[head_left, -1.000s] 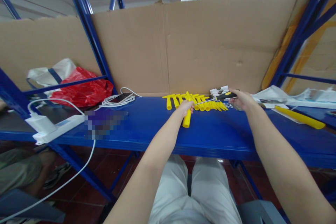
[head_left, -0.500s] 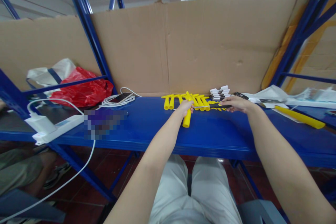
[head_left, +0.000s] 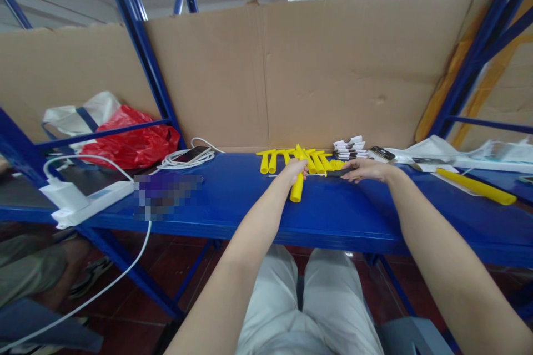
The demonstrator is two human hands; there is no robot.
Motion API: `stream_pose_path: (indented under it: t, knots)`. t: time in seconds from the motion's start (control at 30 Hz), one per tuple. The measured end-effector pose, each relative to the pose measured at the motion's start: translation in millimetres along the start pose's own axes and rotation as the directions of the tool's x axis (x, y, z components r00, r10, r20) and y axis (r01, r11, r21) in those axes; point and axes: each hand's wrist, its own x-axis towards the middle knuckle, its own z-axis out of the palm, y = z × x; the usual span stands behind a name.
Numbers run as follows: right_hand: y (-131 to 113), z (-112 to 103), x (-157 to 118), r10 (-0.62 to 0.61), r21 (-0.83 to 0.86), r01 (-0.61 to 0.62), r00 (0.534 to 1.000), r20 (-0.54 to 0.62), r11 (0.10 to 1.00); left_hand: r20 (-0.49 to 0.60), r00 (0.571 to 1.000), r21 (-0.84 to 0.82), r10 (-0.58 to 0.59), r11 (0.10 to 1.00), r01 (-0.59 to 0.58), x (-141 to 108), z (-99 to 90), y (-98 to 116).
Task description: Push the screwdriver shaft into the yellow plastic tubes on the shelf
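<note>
My left hand [head_left: 297,169] is closed around a yellow plastic tube [head_left: 296,189] with a narrow upper end, held tilted above the blue shelf. A screwdriver [head_left: 334,172] with a black handle is in my right hand [head_left: 366,169], fingers closed on the handle's rear. Its thin metal shaft points left at the tube, and a thin metal end shows on the far side of my left hand. My fingers hide whether the shaft goes through the tube or past it. Just behind both hands lies a row of similar yellow tubes [head_left: 272,163], with small yellow pieces [head_left: 336,165] at its right end.
White-and-black small parts [head_left: 350,148] are stacked at the back, beside a black label-like piece [head_left: 381,153]. A larger yellow piece [head_left: 477,185] lies right. Leftward are a phone [head_left: 192,154] on a coiled white cable, a red bag [head_left: 131,136] and a power strip [head_left: 94,203]. Cardboard [head_left: 316,72] stands behind.
My right hand has moved left with the screwdriver, bringing its handle nearer the tube. More of the metal end now sticks out left of my left hand, which has stayed in place.
</note>
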Motion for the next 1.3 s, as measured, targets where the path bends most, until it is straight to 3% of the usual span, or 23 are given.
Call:
stream_pose_path:
  t: [0.27,0.5,0.67,0.9,1.0,1.13,1.23,1.3]
  knots:
    - [1.9,10.5,11.7,-0.06,-0.251,0.044,0.997,-0.054,0.967,-0.008,1.0,-0.013,0.004,1.0,-0.004,-0.2,0.7,-0.9]
    - [5.2,13.5,25.1,-0.218,-0.479,0.179,0.976,-0.026,0.859,-0.004,1.0,-0.01,0.014,1.0,-0.014,-1.9,0.9,-0.3]
    - [8.7,16.4,27.2,-0.209,-0.442,0.193,0.978,0.013,0.876,-0.004,1.0,-0.023,0.011,1.0,-0.011,-0.9,0.8,-0.9]
    - [3.7,14.0,20.2,-0.199,-0.322,0.179,0.979,-0.032,0.93,-0.013,1.0,-0.026,0.008,1.0,-0.009,0.0,1.6,-1.5]
    - [7.0,1.1,20.4,-0.205,-0.371,0.11,0.952,-0.227,0.922,-0.012,1.0,-0.014,0.012,1.0,-0.012,0.1,1.9,-1.3]
    - [25.0,-22.0,25.7,-0.202,-0.53,-0.101,0.851,-0.484,0.842,-0.009,1.0,-0.006,0.014,1.0,-0.014,0.4,2.2,-1.4]
    - [39.3,-33.1,28.7,-0.13,-0.577,-0.272,0.819,-0.559,0.77,-0.013,1.0,-0.001,0.012,1.0,-0.012,0.6,2.0,-1.8]
    - [45.4,-35.1,29.4,-0.072,-0.592,-0.334,0.828,-0.556,0.734,-0.016,1.0,0.011,0.012,1.0,-0.012,0.7,1.9,-2.2]
